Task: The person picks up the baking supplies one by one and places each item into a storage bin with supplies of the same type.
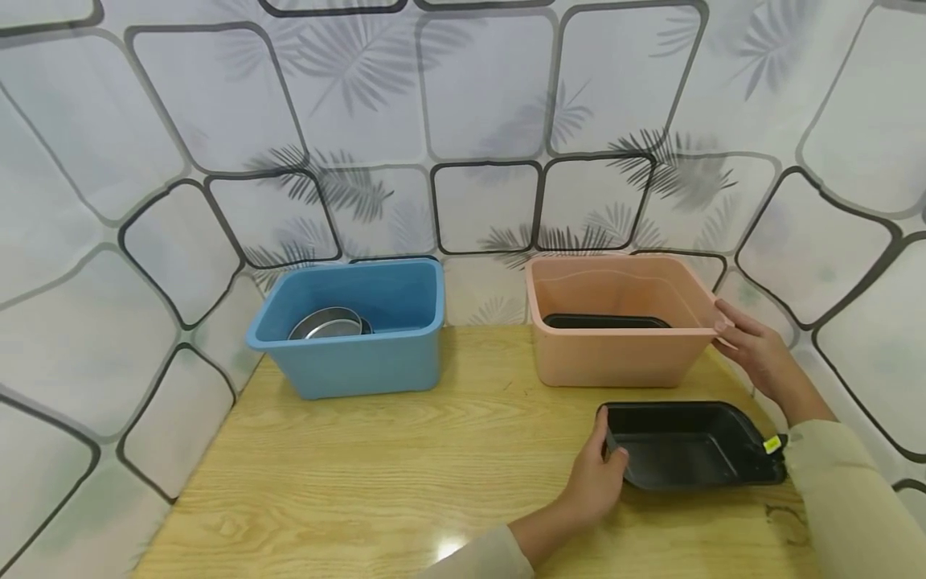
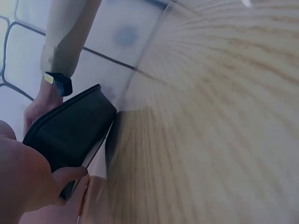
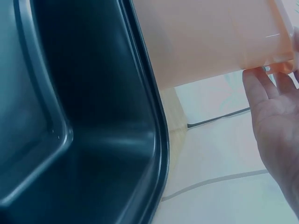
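Observation:
My left hand [image 1: 592, 476] pinches the left end of a black rectangular baking pan [image 1: 676, 446], thumb at its near-left corner. In the left wrist view the pan [image 2: 77, 128] looks tilted, its lower edge close to the wooden table. At the far right, my right hand [image 1: 755, 354] grips the right rim of a peach plastic bin [image 1: 608, 358]. The right wrist view shows its fingers [image 3: 256, 88] tucked under the bin's rim. Another dark, pan-like thing [image 1: 604, 321] lies inside the bin, mostly hidden by the front wall.
A blue plastic bin [image 1: 362, 366] stands at the back left, with round metal pans or bowls [image 1: 329, 323] inside. The wooden table [image 1: 347, 482] ends against patterned cloth walls [image 1: 485, 96]. A wrist camera with a yellow tag [image 1: 772, 444] overlaps the pan's right end.

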Available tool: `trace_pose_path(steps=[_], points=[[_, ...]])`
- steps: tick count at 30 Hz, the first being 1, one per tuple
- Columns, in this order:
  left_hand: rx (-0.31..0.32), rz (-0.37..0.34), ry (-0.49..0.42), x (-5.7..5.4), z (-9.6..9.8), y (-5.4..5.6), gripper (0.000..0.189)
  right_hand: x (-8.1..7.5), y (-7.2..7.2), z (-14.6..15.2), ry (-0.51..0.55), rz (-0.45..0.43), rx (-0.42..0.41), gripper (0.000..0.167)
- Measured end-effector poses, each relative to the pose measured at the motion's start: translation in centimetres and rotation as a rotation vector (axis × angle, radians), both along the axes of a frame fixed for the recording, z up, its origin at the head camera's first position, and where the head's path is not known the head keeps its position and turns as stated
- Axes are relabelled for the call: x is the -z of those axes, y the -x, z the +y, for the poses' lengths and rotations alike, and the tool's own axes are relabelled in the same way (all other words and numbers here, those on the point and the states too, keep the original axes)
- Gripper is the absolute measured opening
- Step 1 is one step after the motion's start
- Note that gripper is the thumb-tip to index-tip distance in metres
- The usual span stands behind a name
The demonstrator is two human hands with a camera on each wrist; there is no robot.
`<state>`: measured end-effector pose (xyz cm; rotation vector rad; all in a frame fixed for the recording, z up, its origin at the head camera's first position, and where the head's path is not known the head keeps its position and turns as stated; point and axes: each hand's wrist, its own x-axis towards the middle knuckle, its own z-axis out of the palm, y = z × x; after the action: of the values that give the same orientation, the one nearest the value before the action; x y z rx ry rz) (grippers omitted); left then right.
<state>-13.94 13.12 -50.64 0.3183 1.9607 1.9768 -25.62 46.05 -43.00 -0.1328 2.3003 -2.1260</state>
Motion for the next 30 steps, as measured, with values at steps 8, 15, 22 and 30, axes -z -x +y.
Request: trace_pose_path(steps=[8, 15, 22, 30], points=[[-0.004, 0.014, -0.015, -0.1, -1.2, 0.7, 0.065, 0.1, -0.1, 0.0, 0.041, 0.011, -0.015, 0.066], [0.007, 0.024, -0.009, -0.5, -2.1, 0.8, 0.065, 0.0, -0.3, 0.0, 0.068, 0.018, -0.009, 0.066], [0.033, 0.033, -0.082, -1.2, -3.9, 1.1, 0.065, 0.3, -0.1, 0.0, 0.046, 0.023, -0.015, 0.065], [0.059, 0.048, -0.083, -2.5, -6.0, 1.5, 0.065, 0.1, -0.2, -0.1, 0.090, 0.030, -0.020, 0.066]])
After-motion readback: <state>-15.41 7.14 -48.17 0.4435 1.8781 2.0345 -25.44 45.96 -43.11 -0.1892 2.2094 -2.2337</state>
